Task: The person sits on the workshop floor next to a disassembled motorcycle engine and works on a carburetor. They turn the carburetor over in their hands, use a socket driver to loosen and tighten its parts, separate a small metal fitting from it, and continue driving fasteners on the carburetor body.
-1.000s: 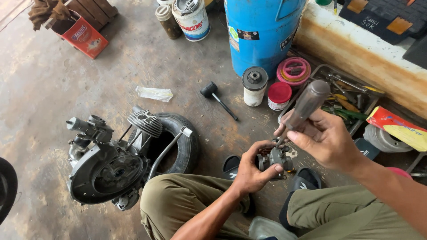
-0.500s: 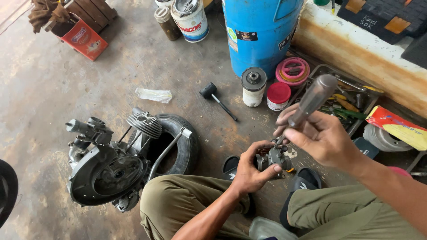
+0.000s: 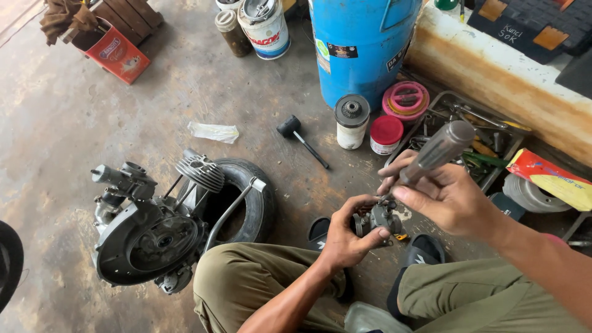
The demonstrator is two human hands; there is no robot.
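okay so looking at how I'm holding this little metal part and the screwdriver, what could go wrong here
The small metal part is held only in your left hand, in the air, so the screwdriver in your right hand could slip off and jab those fingers. Any loosened screw may drop to the concrete floor and roll away. The grip on the part looks partial, so it might twist under pressure.

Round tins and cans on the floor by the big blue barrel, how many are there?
5: a white can with a grey lid, a red-lidded one, a pink tin, plus a white can and a brown one. Others may be hidden.
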